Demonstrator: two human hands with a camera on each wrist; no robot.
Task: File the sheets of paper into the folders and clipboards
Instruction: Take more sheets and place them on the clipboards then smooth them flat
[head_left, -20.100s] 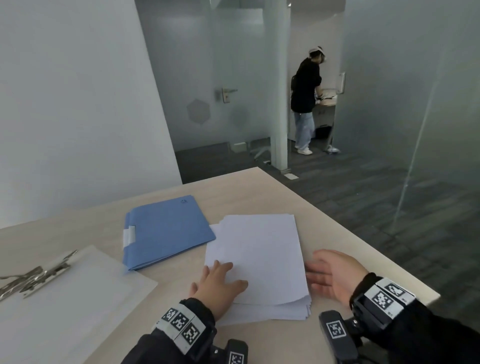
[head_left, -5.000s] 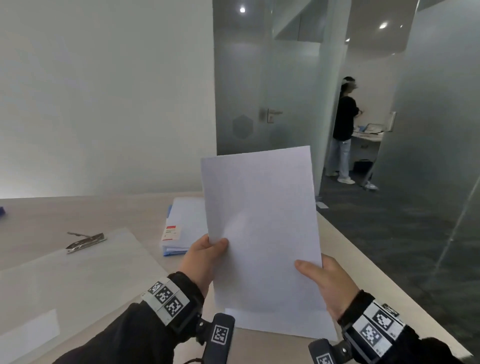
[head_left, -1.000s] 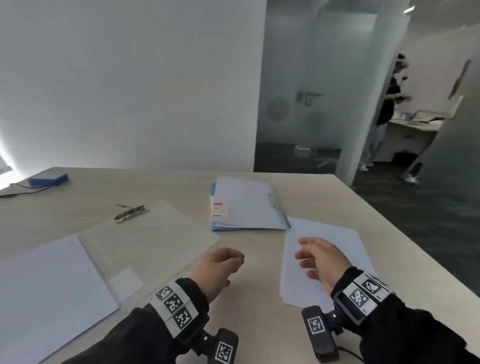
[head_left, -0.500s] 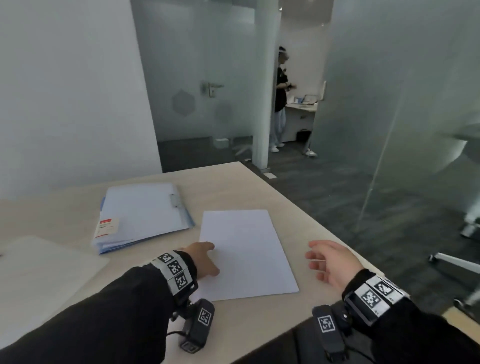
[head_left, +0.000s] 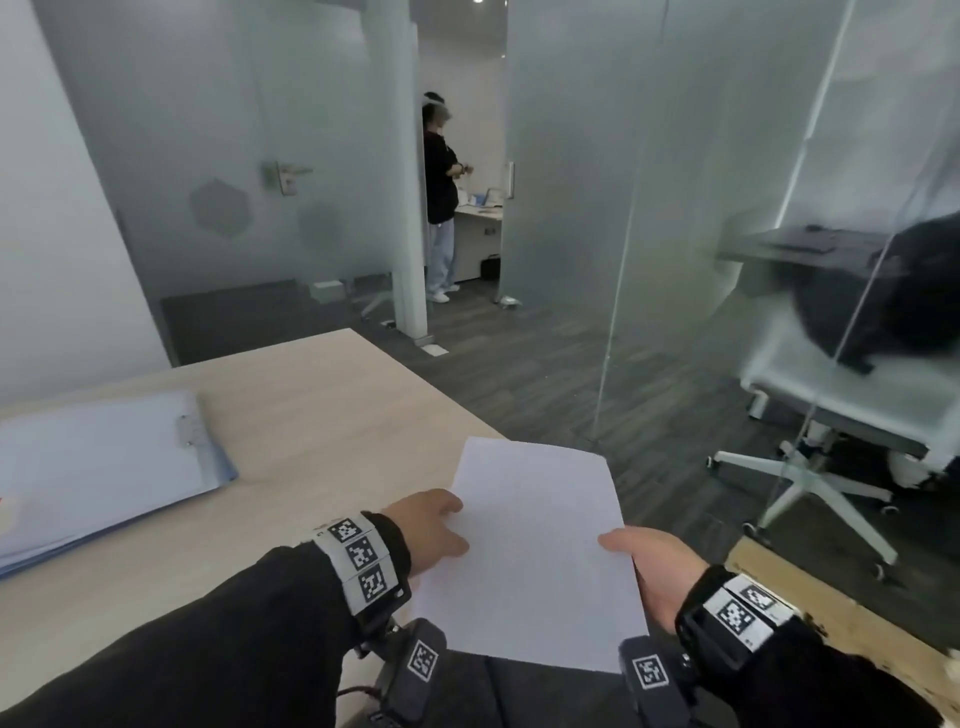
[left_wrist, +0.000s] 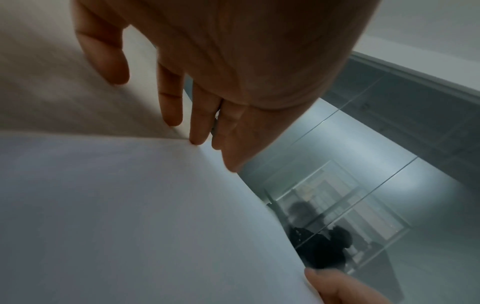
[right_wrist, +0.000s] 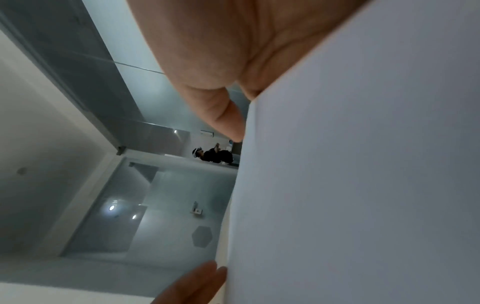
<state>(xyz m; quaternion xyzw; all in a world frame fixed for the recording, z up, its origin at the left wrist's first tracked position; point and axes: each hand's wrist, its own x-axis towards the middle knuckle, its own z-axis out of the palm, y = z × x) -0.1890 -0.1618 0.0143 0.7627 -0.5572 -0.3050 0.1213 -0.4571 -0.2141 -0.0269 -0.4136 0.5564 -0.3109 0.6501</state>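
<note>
Whereas half a second ago the sheet (head_left: 535, 556) lay flat on the table (head_left: 322, 415) under the left fingertips, with the right hand apart from it, it is now lifted clear of the table's near corner and held between both hands; left hand (head_left: 431, 530) at its left edge, fingers (left_wrist: 200, 121) straight and reaching down to that edge, not closed round it; right hand (head_left: 654, 566) gripping the right edge, thumb on top, palm beneath; blue folder (head_left: 104, 467) at the left of the table, well apart from the sheet, white paper lying on it, a clip at its right edge; clipboard out of view; a person (head_left: 441, 197) standing beyond the glass partition.
</note>
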